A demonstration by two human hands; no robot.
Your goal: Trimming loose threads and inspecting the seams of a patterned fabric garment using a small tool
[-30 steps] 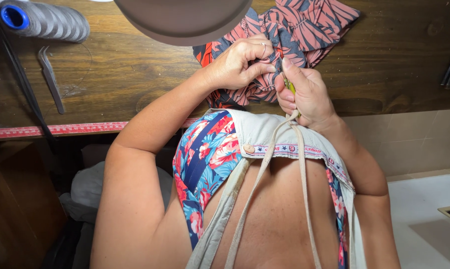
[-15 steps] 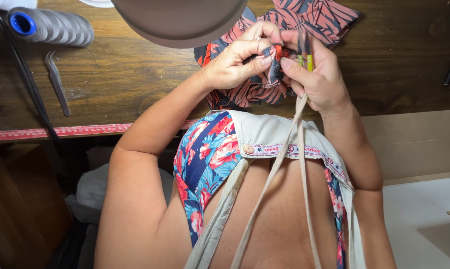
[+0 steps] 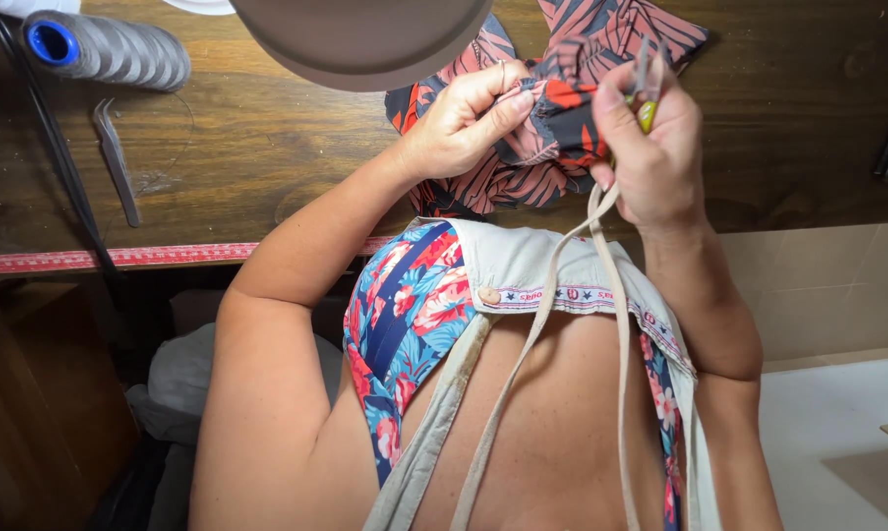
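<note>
A: Far left of both grips, on the wooden desk (image 3: 267, 147): one grey thread cone (image 3: 110, 51) with a blue core, lying on its side; one pair of metal tweezers (image 3: 116, 157) just below it; one red measuring tape (image 3: 119, 258) along the desk's near edge.

B: And the left hand (image 3: 461, 123)?

A: Fingers curled shut, thumb and forefinger pinching a fold of the dark leaf-print fabric (image 3: 552, 118). The rest of that fabric lies bunched on the desk, under and beyond the grip.

B: The right hand (image 3: 651, 162)?

A: Just right of the left grip, the fabric fold between them. Closed round a small yellow-green-handled tool (image 3: 647, 110), its metal tips pointing up past the fabric. A pale strap (image 3: 601, 211) hangs from under this hand.

B: Any change?

A: Yes. Against half a second ago the tool stands higher and clearer above the fingers, and the pinched fold is drawn tauter toward it. Judgement: the fold is being presented to the tool's tips for fine work on a seam or thread.
</note>
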